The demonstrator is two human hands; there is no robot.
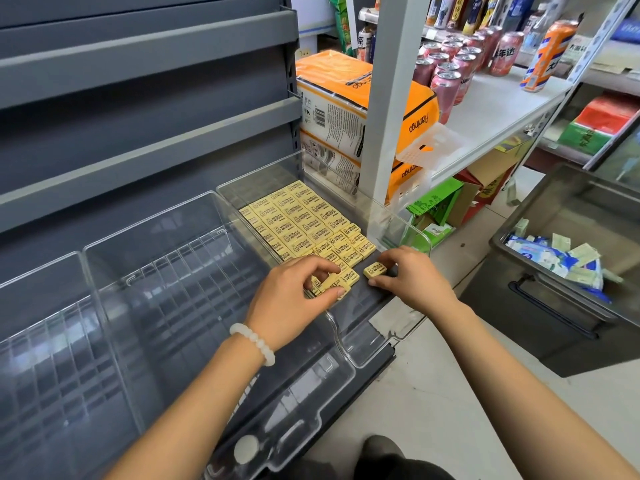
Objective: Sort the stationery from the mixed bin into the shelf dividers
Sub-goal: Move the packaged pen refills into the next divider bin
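Empty dividers: two clear plastic compartments (pixel 166 271) take up the left and middle of the dark grey shelf (pixel 145 147), nothing inside them.
Eraser divider: the clear compartment (pixel 408 233) at the right end of the shelf holds yellow erasers (pixel 298 216) laid flat in tidy rows from its back wall toward the front edge.
Left hand: the left hand (pixel 294 299), a white bead bracelet (pixel 254 341) on its wrist, reaches into the front of that compartment; its fingers are curled and pinch a small cluster of erasers (pixel 337 282) at the front of the rows.
Right hand: the right hand (pixel 412 275) is just beside the left, at the front right corner of the compartment; thumb and forefinger pinch a single eraser (pixel 375 270), which lies a little apart from the cluster.
Mixed bin: a dark grey bin (pixel 540 306) stands on the floor to the right of the shelf, well apart from the hands, with blue-and-white packets (pixel 554 258) and pale loose pieces inside.
Behind: orange tissue packs (pixel 349 98) are stacked past the shelf's right end; pink drink cans (pixel 446 74) stand on a white rack (pixel 491 109) farther right.
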